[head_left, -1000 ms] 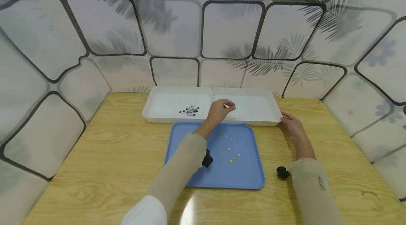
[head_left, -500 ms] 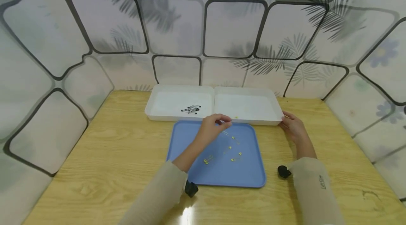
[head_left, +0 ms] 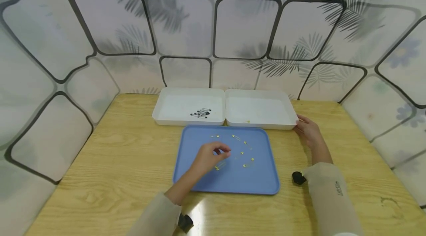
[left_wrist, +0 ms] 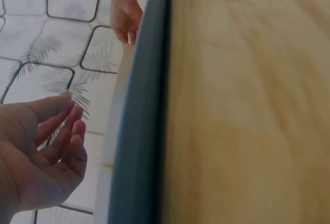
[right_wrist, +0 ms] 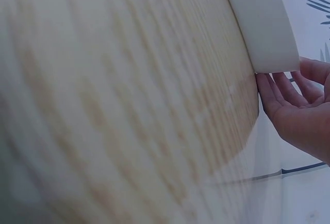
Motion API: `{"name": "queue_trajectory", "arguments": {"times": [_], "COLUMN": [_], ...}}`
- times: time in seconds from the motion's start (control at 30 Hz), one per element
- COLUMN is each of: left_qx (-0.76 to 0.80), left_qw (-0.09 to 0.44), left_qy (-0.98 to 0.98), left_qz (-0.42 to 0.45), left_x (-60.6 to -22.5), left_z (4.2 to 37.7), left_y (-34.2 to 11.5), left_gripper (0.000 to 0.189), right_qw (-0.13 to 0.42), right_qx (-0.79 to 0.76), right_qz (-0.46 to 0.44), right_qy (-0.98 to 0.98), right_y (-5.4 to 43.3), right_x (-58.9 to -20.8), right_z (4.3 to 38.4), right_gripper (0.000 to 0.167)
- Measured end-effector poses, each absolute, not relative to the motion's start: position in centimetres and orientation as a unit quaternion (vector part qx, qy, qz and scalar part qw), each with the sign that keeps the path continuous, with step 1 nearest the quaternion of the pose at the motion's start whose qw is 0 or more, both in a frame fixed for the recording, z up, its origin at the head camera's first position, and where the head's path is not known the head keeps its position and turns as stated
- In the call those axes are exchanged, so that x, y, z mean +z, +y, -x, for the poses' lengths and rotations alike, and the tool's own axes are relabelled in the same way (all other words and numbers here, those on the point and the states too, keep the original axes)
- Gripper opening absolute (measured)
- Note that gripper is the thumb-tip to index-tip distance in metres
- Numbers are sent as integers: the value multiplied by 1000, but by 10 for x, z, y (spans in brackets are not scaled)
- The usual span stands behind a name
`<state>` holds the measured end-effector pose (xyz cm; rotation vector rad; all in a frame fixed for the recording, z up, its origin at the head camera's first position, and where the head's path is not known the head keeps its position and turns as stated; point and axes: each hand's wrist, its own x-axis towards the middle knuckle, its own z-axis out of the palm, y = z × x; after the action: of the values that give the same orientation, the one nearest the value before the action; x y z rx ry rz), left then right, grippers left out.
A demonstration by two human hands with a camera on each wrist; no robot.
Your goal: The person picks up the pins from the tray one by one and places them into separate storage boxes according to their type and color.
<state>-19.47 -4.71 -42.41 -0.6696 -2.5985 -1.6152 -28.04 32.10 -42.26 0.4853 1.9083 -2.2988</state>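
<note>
My left hand [head_left: 205, 157] hovers above the blue tray [head_left: 233, 184] with fingers bent and nothing between them. In the left wrist view a small gap shows between thumb and fingertips. Several gold safety pins [head_left: 244, 165] lie scattered on the blue tray, one pin [head_left: 217, 167] just below my left hand. My right hand [head_left: 309, 132] holds the near right corner of the right white tray [head_left: 259, 104]. In the right wrist view its thumb is at the rim and its fingertips touch the tray's lower edge [right_wrist: 276, 62]. One gold pin [head_left: 247, 121] lies in that tray.
The left white tray [head_left: 176, 101] stands beside the right one and holds a cluster of black safety pins [head_left: 201, 113]. Both stand behind the blue tray on a wooden table [head_left: 110, 162]. A patterned wall covering [head_left: 184, 25] rises at the back and sides.
My left hand has moved from over the right white tray back toward me, to above the blue tray. My right hand has stayed at the tray's corner.
</note>
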Motion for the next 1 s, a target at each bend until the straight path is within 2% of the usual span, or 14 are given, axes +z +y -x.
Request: {"name": "queue_trajectory", "arguments": {"times": [0.23, 0.67, 1.0], "left_qx": [-469, -399, -385], "left_qw": [-38, -60, -25], "left_qy": [-847, -876, -887], "left_qz": [247, 265, 255], "left_x": [-429, -447, -454], "left_z": [196, 201, 204], "left_y": [-60, -67, -70], "left_gripper": [13, 16, 9], "right_qw": [57, 64, 60], "right_qx": [-756, -759, -768], "right_qz": [-163, -163, -149], "right_qy": [631, 627, 620], "right_y": [321, 324, 322], "right_x": [-419, -423, -423], "right_z": [280, 279, 278], "right_gripper": [56, 57, 57]}}
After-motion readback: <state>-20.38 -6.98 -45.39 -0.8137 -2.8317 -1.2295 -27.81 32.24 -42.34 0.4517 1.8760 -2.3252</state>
